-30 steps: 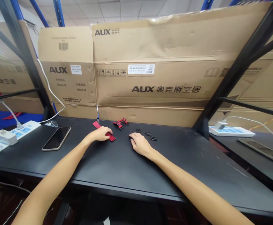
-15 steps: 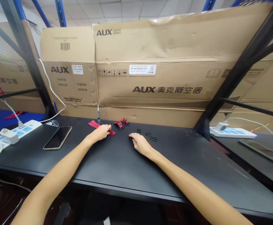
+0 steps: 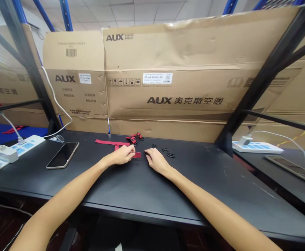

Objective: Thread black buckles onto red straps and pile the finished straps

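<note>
Pinched in my left hand (image 3: 124, 155) is a red webbing strap (image 3: 137, 155), its short end poking out to the right of the fingers. Another red strap (image 3: 108, 142) lies flat behind that hand. My right hand (image 3: 156, 160) is closed low over the table, with a small black piece (image 3: 146, 153) just showing at its fingertips; it looks like a buckle. Beyond the right hand rest a black slide buckle (image 3: 154, 145), a second one (image 3: 165, 150) and a black ring (image 3: 170, 155). Red straps with black buckles fitted (image 3: 133, 139) lie between the hands, farther back.
A phone (image 3: 62, 155) lies on the black table (image 3: 142, 195) at left, near a white power strip (image 3: 29, 146) with cables. Cardboard panels (image 3: 184, 87) stand along the back edge. Black metal posts (image 3: 228, 136) rise at both sides.
My left hand has moved right and slightly nearer, drawing one red strap away from the others, which now lie spread out. The right hand has stayed almost in place.
</note>
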The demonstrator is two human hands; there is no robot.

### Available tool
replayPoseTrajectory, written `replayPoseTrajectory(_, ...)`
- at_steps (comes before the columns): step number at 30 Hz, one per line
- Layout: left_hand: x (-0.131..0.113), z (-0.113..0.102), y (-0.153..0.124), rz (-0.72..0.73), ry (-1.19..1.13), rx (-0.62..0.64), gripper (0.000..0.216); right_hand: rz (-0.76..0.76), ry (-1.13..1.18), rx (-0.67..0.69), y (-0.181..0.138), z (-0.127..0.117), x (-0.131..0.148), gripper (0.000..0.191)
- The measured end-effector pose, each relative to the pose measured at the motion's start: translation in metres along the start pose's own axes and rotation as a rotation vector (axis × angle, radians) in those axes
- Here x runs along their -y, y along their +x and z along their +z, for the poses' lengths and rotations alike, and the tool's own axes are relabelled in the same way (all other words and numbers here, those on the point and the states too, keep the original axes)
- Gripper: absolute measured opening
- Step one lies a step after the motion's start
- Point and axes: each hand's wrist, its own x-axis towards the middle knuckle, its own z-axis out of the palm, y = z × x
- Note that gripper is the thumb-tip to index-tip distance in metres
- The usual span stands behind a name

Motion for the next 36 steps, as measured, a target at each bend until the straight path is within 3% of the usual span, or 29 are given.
replayPoseTrajectory(5,0.004,0.02,0.004,0.001,0.106,-0.048,0.017,0.037,0.025,0.005,0.001,0.002,-0.001,0.033)
replayPoseTrajectory(12,0.002,0.024,0.006,0.004,0.212,-0.084,0.02,0.133,0.195,-0.057,0.002,0.001,0.003,0.021)
replayPoseTrajectory(15,-0.003,0.026,0.005,-0.039,0.204,-0.115,0.022,0.196,0.382,-0.091,0.004,0.0,0.006,0.018)
replayPoseTrajectory(18,-0.007,0.028,0.005,-0.044,0.194,-0.138,0.023,0.262,0.674,-0.11,0.004,0.003,0.007,0.028)
replayPoseTrajectory(22,-0.008,0.03,0.005,-0.035,0.188,-0.165,0.023,0.246,0.924,-0.088,0.005,0.005,0.012,0.034)
replayPoseTrajectory(27,-0.005,0.032,0.007,-0.061,0.156,-0.181,0.021,0.183,0.836,0.003,0.002,0.002,0.023,0.032)
replayPoseTrajectory(36,-0.009,0.034,0.008,-0.138,0.18,-0.247,0.023,0.164,0.737,-0.036,-0.003,0.002,0.026,0.04)
